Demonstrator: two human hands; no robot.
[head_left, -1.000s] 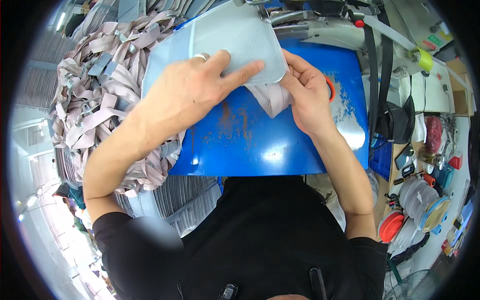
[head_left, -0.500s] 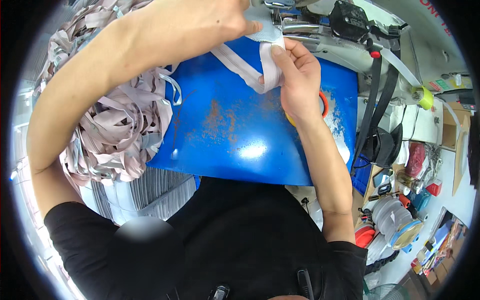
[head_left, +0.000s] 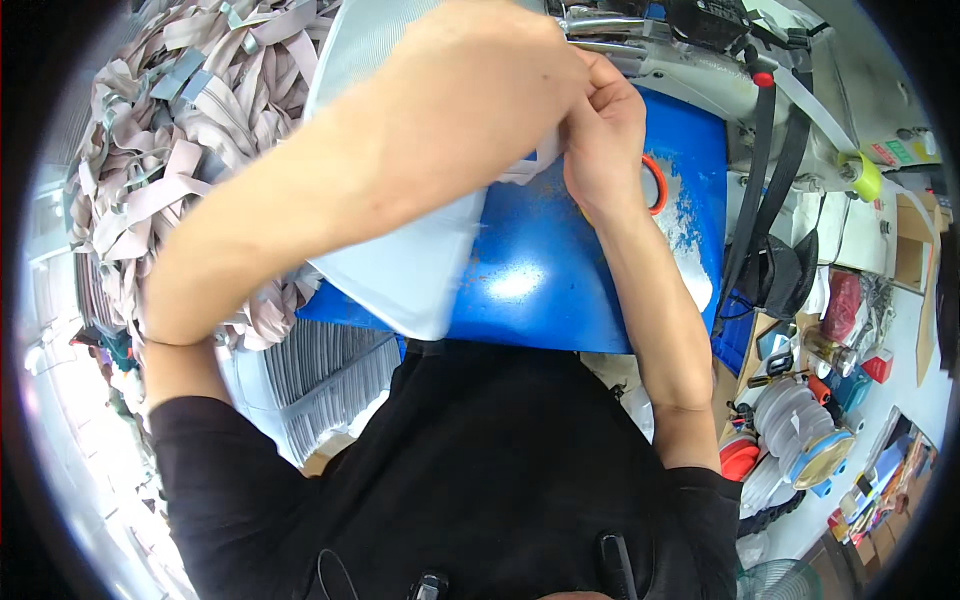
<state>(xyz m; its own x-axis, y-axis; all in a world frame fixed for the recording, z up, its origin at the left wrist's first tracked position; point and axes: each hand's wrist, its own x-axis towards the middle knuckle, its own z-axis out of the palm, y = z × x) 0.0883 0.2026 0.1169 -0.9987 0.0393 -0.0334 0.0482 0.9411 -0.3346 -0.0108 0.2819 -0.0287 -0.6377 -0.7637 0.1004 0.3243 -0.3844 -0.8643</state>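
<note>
Left hand [head_left: 520,55]: crosses to the far side of the worktop, close beside the right; its fingers are hidden from me, so I can't tell whether they pinch or spread.
Right hand [head_left: 606,135]: fingers bent inward, thumb drawn toward them; the tips are masked by the left hand, so I can't tell what they pinch.
Grey panel [head_left: 410,265]: slants under the left forearm toward the near edge of the worktop [head_left: 560,310]; its right edge is blurred, and I can't tell if it lies flat.
Pinkish band [head_left: 525,168]: only a short piece shows, between left forearm and right hand.
Machine [head_left: 690,75]: at the far right, just beyond the hands.
Step at the machine: I judge it to be lining up band and panel edge by hand.
Next move for the panel: to my eye it calls for steadying the sheet and keeping the band untwisted, with fingers clear of the metal parts [head_left: 605,27].
</note>
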